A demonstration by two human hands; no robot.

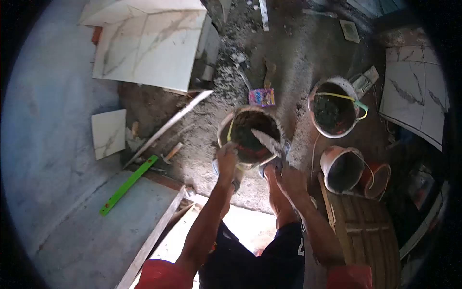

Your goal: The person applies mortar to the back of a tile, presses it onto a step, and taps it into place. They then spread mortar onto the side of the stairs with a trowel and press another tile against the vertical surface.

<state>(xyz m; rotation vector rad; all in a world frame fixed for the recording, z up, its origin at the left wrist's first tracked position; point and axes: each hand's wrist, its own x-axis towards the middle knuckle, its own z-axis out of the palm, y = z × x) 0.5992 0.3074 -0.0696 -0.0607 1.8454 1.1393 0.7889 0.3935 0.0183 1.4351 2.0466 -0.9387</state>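
Observation:
A bucket (276, 121) with grey mortar (248, 137) inside stands on the floor just in front of my feet. My left hand (227, 156) is closed at its near left rim, where the yellow handle (230, 130) runs down to my fingers. My right hand (291, 179) is wrapped round a trowel (267, 141). The mortar-smeared blade points up and left over the bucket's opening, and the grip is hidden in my fingers.
Another mortar bucket (313, 103) stands to the right, near two tipped buckets (329, 161) and a wooden door panel (368, 236). At left are a green spirit level (129, 185), a hammer (173, 151), a loose tile (109, 134) and a marble-patterned tiled block (149, 48). A colourful packet (262, 97) lies ahead.

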